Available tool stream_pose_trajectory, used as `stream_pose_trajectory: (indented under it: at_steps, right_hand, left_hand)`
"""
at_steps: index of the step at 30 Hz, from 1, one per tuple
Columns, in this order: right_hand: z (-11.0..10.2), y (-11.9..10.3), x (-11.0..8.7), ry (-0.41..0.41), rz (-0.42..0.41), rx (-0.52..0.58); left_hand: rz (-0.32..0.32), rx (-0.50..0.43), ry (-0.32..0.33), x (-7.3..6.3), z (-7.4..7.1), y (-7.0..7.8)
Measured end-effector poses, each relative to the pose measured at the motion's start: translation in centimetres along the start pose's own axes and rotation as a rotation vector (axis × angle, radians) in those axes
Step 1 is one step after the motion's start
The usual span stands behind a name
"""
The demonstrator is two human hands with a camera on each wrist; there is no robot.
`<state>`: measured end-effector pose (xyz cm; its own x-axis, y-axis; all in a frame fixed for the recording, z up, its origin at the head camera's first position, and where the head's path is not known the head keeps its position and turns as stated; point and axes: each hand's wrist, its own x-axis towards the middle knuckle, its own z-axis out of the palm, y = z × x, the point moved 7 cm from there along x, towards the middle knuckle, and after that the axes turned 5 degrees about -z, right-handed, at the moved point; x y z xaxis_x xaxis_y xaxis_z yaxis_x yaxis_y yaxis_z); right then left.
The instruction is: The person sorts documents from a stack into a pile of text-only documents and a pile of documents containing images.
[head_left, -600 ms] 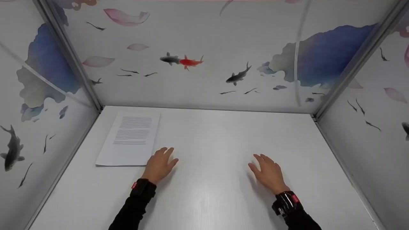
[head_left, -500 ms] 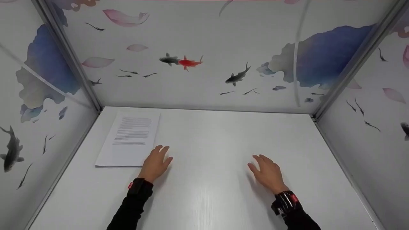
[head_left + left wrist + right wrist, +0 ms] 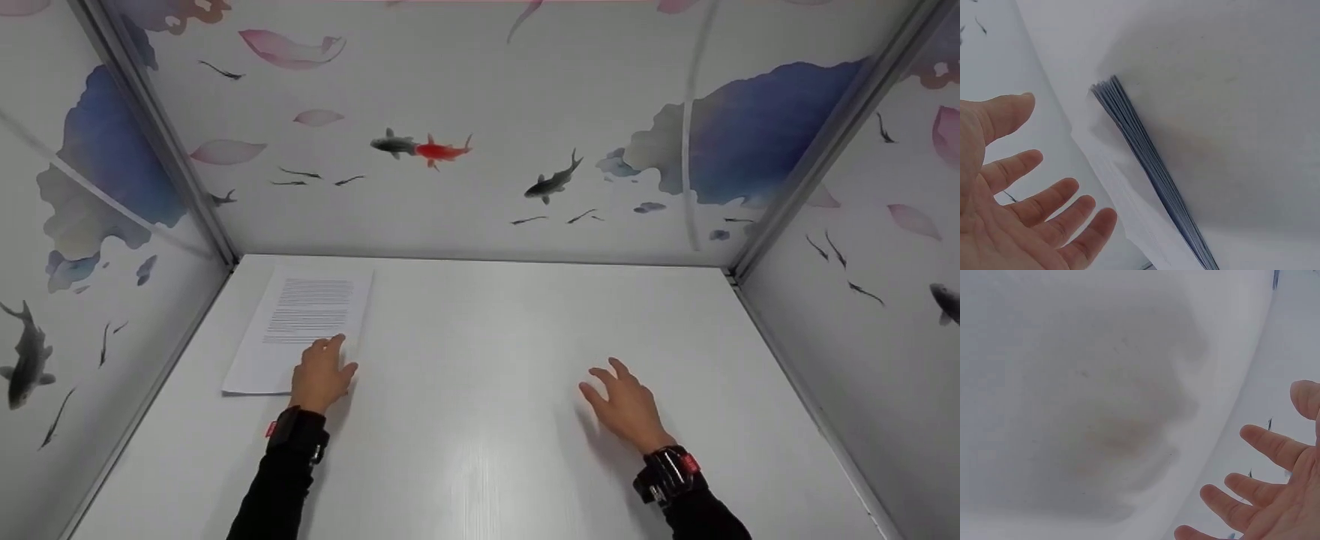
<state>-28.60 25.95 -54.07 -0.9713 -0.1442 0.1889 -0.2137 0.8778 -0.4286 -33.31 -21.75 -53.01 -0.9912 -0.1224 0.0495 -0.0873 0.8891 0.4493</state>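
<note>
A stack of printed paper sheets [image 3: 307, 307] lies at the back left of the white table. My left hand [image 3: 321, 375] hovers over the stack's near right part, fingers spread and holding nothing. From the left wrist view, the layered edge of the paper stack [image 3: 1145, 154] shows beside the left hand [image 3: 1027, 208], apart from its fingertips. Over the right half of the table, my right hand [image 3: 626, 405] is held with fingers loosely spread and nothing in it. The right wrist view shows that hand [image 3: 1275, 495] above the bare tabletop, its shadow below.
The white table [image 3: 480, 420] is enclosed by a back wall [image 3: 465, 90] and two side walls printed with fish, petals and blue shapes. Metal posts [image 3: 157, 135] stand at the corners. A black band with a red tag [image 3: 670, 472] sits on the right wrist.
My left hand has moved left, from beside the paper stack's right edge to over its near part. The right hand stays nearly in place, its fingers slightly more spread. The head view has shifted slightly.
</note>
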Motion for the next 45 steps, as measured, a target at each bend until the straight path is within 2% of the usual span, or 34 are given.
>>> stream_pose_trajectory:
  at_steps: [2, 5, 8, 10, 14, 18, 27, 31, 38, 45]
  right_hand:
    - [-0.1, -0.1, 0.1, -0.002, -0.007, 0.015]
    - [-0.1, -0.4, 0.3, -0.01, -0.011, 0.033]
    - [0.0, -0.4, 0.3, -0.026, -0.01, 0.049]
    - [0.2, -0.4, 0.3, -0.038, -0.009, 0.059]
    - [0.6, -0.5, 0.1, -0.051, -0.011, 0.069]
    - [0.9, -0.7, 0.0, -0.052, -0.012, 0.078]
    - [1.5, -0.4, -0.3, -0.089, 0.008, 0.098]
    - [1.4, -0.4, -0.3, -0.089, 0.002, 0.122]
    - [1.5, -0.4, -0.3, -0.096, -0.003, 0.133]
    - [1.2, -0.3, -0.2, -0.084, -0.006, 0.142]
  left_hand:
    - [-0.024, 0.018, 0.001, 0.2, -0.5, -0.7]
    - [-0.073, 0.036, -0.041, 0.3, -0.8, -1.4]
    - [-0.126, 0.036, -0.099, 0.1, -0.1, -2.0]
    - [-0.148, 0.041, -0.111, 0.0, 0.5, -2.2]
    - [-0.145, 0.079, -0.092, 0.0, 1.3, -2.2]
    - [-0.135, 0.101, -0.106, -0.2, 1.4, -2.1]
    - [-0.106, 0.0, -0.206, -0.5, 0.5, -2.1]
    - [-0.076, -0.057, -0.184, -0.1, 0.3, -2.1]
    - [-0.059, -0.054, -0.059, 0.0, 0.3, -2.2]
    - [-0.023, -0.124, 0.017, -0.3, 0.1, -1.0]
